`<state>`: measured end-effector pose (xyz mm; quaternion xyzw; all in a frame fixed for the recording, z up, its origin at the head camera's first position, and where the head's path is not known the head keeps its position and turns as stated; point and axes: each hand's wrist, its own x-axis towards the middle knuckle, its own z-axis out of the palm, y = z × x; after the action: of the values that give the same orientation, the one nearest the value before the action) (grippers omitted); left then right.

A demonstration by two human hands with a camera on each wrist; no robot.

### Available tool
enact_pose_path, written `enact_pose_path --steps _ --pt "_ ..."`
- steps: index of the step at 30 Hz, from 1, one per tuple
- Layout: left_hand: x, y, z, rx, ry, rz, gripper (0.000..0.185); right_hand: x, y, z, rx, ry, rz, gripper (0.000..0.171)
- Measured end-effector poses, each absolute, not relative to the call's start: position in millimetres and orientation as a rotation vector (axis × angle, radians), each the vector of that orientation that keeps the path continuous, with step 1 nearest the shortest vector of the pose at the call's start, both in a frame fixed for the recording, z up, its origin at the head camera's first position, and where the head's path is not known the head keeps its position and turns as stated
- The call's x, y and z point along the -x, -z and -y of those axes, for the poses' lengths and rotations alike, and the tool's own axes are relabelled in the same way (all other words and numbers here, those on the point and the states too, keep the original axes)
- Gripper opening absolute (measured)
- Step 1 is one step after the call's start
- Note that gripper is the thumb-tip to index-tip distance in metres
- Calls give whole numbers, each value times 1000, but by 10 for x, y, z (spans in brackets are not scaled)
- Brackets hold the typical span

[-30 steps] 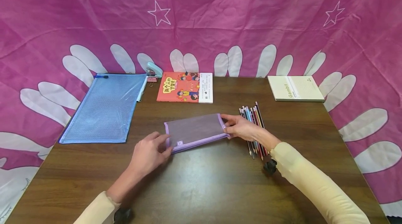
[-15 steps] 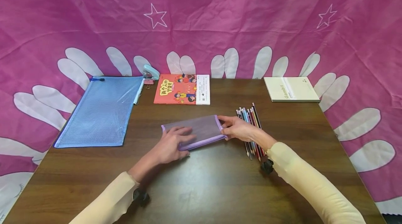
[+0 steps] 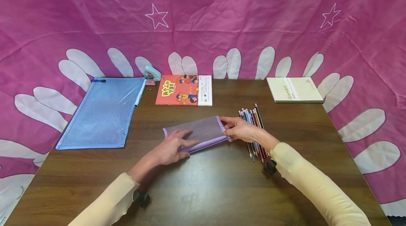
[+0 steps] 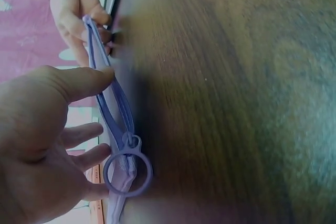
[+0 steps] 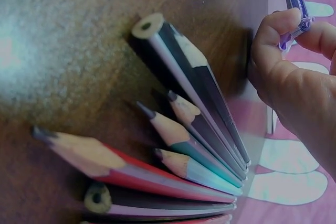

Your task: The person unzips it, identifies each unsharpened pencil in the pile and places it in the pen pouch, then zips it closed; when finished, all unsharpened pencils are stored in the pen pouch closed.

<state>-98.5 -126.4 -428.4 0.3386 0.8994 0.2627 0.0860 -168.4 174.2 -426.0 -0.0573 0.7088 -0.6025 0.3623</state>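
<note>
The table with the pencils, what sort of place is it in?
Probably a study corner, maybe at home or school, I can't tell which. The table holds pencils, a purple pouch and a red book.

Left sleeve (image 3: 106, 199): long, pale cream-yellow, plain cloth, fairly snug along the forearm
Left cuff (image 3: 130, 181): same cloth, slightly uneven hem, ends short of the wrist
Right sleeve (image 3: 317, 183): matching pale yellow, soft creases along its length
Right cuff (image 3: 279, 150): wavy hem, faint greenish tinge close by
Left wrist unit (image 3: 141, 198): small, black, just beside the cuff; detail too small to tell
Right wrist unit (image 3: 270, 167): black, knobbly outline
Left hand (image 3: 171, 147): bare
Right hand (image 3: 242, 129): bare
</note>
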Motion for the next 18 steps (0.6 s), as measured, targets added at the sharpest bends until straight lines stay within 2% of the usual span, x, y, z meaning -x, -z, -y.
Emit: enact_pose_path --steps 18 --pt "968 4216 1239 -971 -834 -2710 41 1598 4156 -1864 186 1590 -2051 64"
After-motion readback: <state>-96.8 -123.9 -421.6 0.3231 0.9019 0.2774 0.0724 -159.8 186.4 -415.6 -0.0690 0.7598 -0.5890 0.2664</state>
